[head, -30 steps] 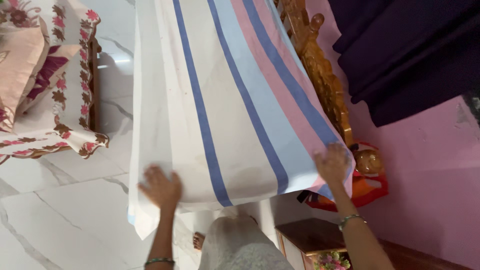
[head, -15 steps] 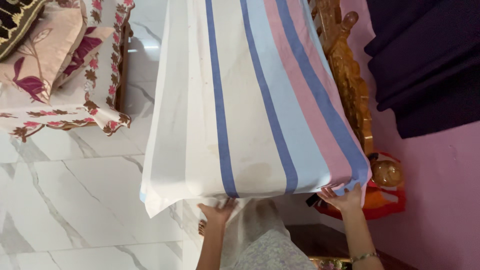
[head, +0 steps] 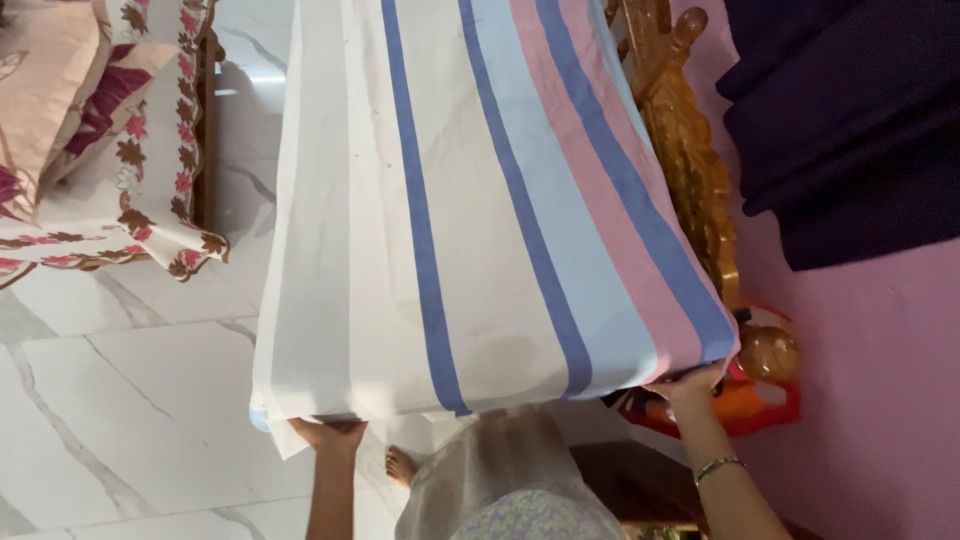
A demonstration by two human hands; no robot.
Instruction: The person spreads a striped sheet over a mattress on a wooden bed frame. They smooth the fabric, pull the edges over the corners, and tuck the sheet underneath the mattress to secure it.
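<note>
You have a striped bedsheet (head: pixel 470 200), white with blue and pink bands, spread over the bed beside the carved wooden headboard (head: pixel 690 170). Your left hand (head: pixel 328 433) grips its near edge at one corner, fingers curled under the cloth, and your right hand (head: pixel 688 381) clasps the other corner by the pink wall (head: pixel 880 400).

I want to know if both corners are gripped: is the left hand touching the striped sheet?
Touching. The head view shows the left hand with fingers curled under the near edge of the striped sheet, no gap between them.
</note>
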